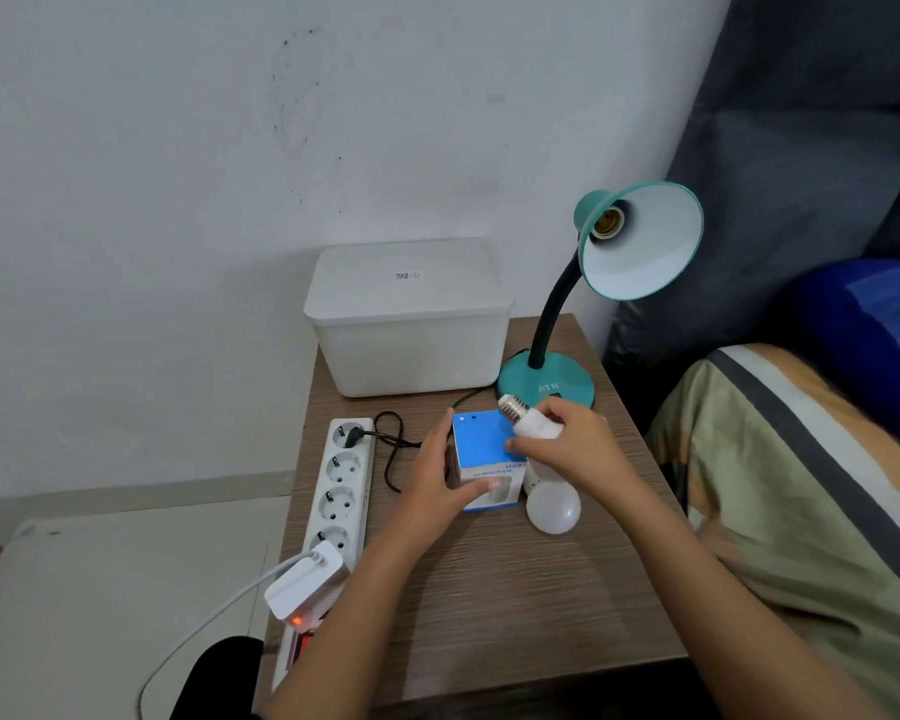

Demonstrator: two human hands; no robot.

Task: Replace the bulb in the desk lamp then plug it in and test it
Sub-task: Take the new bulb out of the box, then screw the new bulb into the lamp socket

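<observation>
A: Head view: where are the hands [567,449] right now?

B: Both are over the middle of the wooden table [489,589]. The left hand [437,475] is wrapped around the left side of a small blue and white box [484,459], its thumb across the front. The right hand [575,449] is closed on a white bulb [533,424] just above the box's right edge, the metal screw end pointing up and to the left.

A: Is that the only bulb?

B: No. A second bulb [553,506] lies on the table just to the right of the box, round end toward the camera.

A: And the lamp?

B: The teal desk lamp [640,241] stands at the back right corner, just behind the right hand. Its shade tilts toward the camera and the socket [608,223] inside is bare.

A: Is it plugged in?

B: A black plug [353,434] sits in the far socket of the white power strip [341,485] on the left edge, with a black cord [393,449] looping toward the lamp's base. A white adapter [305,579] sits in the near end, beside an orange light. A white lidded tub [409,319] stands behind, against the wall.
</observation>
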